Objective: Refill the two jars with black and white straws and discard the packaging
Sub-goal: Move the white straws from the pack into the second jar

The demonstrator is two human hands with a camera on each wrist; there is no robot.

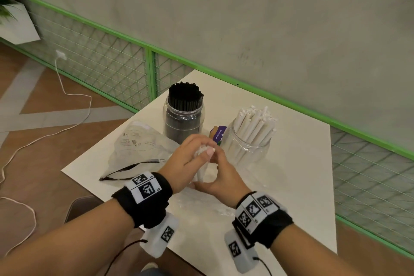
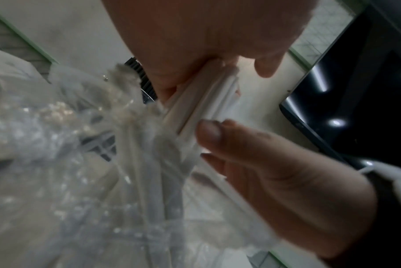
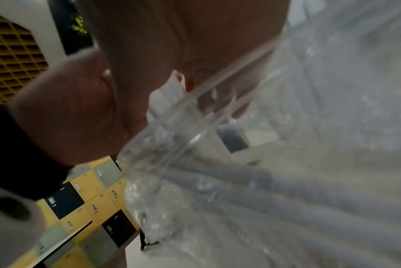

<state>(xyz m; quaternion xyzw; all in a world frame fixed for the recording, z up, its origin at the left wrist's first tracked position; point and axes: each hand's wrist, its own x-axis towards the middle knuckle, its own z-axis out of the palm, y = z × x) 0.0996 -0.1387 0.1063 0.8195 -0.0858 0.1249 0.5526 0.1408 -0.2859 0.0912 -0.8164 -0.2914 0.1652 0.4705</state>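
Nearest, we note both hands meeting over the front of the white table (image 1: 298, 163). Our left hand (image 1: 187, 161) curls its fingers round the upper end of a small bundle of white straws (image 1: 202, 163), pinching it against the thumb. Our right hand (image 1: 220, 177) cups the same bundle lower down, thumb and fingers bent round it. From the left wrist view we see the bundle of white straws (image 2: 204, 108) emerging from a clear plastic wrapper (image 2: 80, 181), which hangs crumpled below the grip. The right wrist view shows the same clear plastic wrapper (image 3: 286, 163) close to the lens; detail is blurred.

Just left of the hands, an empty clear bag (image 1: 136, 148) with a dark edge strip lies flat on the table.

Farther back stand two clear jars, upright and apart. The left jar (image 1: 183, 121) is packed with black straws (image 1: 184, 96). The right jar (image 1: 246, 148) holds white straws leaning to the right. Between the jars we glimpse a purple packet (image 1: 218, 133), mostly hidden.

Beyond the table runs a green-framed mesh fence (image 1: 112, 58) along a grey wall.
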